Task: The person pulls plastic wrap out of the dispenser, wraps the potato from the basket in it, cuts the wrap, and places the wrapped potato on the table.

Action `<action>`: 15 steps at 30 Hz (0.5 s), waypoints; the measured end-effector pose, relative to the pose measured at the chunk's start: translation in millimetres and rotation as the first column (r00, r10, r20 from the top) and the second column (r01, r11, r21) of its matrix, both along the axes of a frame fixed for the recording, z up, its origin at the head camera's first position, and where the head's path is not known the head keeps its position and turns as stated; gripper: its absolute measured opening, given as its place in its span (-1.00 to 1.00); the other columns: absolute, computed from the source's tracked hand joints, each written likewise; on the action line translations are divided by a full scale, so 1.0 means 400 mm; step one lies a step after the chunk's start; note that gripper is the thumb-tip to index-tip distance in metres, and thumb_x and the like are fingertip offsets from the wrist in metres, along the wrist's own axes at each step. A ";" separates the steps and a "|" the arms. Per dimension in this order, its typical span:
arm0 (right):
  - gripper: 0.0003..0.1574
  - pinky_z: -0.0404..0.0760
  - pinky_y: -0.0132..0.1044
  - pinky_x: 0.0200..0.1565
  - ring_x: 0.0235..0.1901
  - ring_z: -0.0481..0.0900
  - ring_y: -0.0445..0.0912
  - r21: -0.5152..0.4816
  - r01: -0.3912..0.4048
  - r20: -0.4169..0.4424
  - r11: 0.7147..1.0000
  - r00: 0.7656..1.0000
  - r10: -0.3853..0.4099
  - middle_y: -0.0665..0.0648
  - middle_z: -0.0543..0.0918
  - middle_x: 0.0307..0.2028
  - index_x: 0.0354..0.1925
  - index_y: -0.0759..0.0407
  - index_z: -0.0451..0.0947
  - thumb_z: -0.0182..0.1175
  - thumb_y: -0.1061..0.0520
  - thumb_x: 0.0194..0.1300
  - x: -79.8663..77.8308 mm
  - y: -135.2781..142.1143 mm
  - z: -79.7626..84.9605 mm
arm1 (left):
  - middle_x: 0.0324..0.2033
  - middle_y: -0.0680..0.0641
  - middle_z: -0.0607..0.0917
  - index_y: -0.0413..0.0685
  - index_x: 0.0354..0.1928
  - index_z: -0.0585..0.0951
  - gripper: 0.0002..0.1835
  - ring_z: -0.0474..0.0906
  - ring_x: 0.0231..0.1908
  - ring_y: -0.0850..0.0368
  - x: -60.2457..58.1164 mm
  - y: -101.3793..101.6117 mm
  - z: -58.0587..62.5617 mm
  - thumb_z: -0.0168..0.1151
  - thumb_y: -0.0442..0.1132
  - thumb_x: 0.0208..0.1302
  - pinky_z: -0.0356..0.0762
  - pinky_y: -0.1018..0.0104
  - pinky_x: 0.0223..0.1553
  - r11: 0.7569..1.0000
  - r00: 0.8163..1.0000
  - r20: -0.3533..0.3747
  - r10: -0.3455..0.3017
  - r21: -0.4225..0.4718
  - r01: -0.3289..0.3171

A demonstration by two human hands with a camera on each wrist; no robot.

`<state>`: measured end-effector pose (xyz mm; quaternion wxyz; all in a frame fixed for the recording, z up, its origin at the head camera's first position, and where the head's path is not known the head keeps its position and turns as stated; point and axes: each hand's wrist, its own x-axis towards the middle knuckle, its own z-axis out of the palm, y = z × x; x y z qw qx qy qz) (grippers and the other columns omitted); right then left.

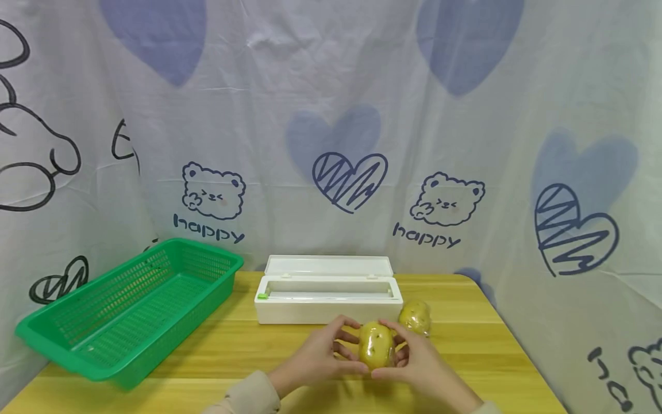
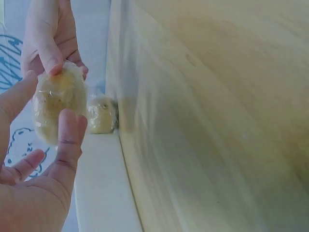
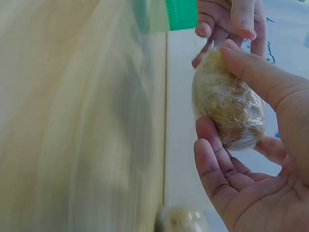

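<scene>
A potato (image 1: 376,346) wrapped in clear plastic film is held up in front of the white box. My right hand (image 1: 421,359) grips it, the thumb on one side and the fingers curled round the other; in the right wrist view the film on the potato (image 3: 229,101) looks creased and shiny. At the potato's other side is my left hand (image 1: 323,353), its fingers spread and loosely bent, with fingertips right at the film. A second wrapped potato (image 1: 415,317) lies on the table behind my right hand, by the box's right end.
A long white film dispenser box (image 1: 328,313) stands at the back with its lid (image 1: 328,265) raised and a small green slider (image 1: 262,296) at its left. To the left is a green plastic basket (image 1: 176,299) on the wooden table (image 1: 481,351). Printed cloth (image 1: 279,75) hangs behind.
</scene>
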<state>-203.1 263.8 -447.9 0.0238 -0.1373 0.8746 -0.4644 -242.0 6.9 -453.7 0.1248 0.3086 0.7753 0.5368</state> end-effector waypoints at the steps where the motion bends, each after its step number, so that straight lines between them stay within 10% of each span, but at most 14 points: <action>1: 0.23 0.68 -0.40 -0.28 -0.36 0.61 -0.19 0.004 0.034 0.006 0.999 0.999 -0.034 0.13 0.62 -0.14 0.58 0.11 0.34 0.72 -0.01 0.06 0.006 0.012 0.002 | 0.23 -0.28 0.69 0.02 0.37 0.46 -0.29 0.79 -0.16 0.24 0.002 0.002 0.001 0.62 -0.17 0.25 0.77 0.37 -0.13 1.000 1.000 -0.002 -0.007 0.001 0.007; 8: 0.31 0.62 -0.30 -0.19 -0.24 0.58 -0.10 0.164 0.299 0.065 0.940 0.948 -0.312 0.15 0.63 -0.09 0.58 0.09 0.32 0.74 -0.13 -0.01 0.032 0.151 -0.009 | 0.21 -0.29 0.64 0.10 0.38 0.46 -0.38 0.73 -0.21 0.31 0.000 -0.027 0.002 0.53 -0.14 0.36 0.71 0.45 -0.14 0.999 0.998 -0.053 -0.034 -0.031 0.032; 15: 0.46 0.53 -0.23 -0.23 -0.26 0.55 -0.05 0.336 0.380 0.094 0.862 0.897 -0.432 0.21 0.64 -0.14 0.58 0.35 0.21 0.66 -0.36 0.03 0.024 0.281 -0.053 | 0.20 -0.28 0.64 0.14 0.32 0.52 -0.45 0.74 -0.23 0.29 0.008 -0.069 0.006 0.52 -0.17 0.37 0.72 0.42 -0.21 0.999 0.998 -0.059 -0.021 -0.035 0.019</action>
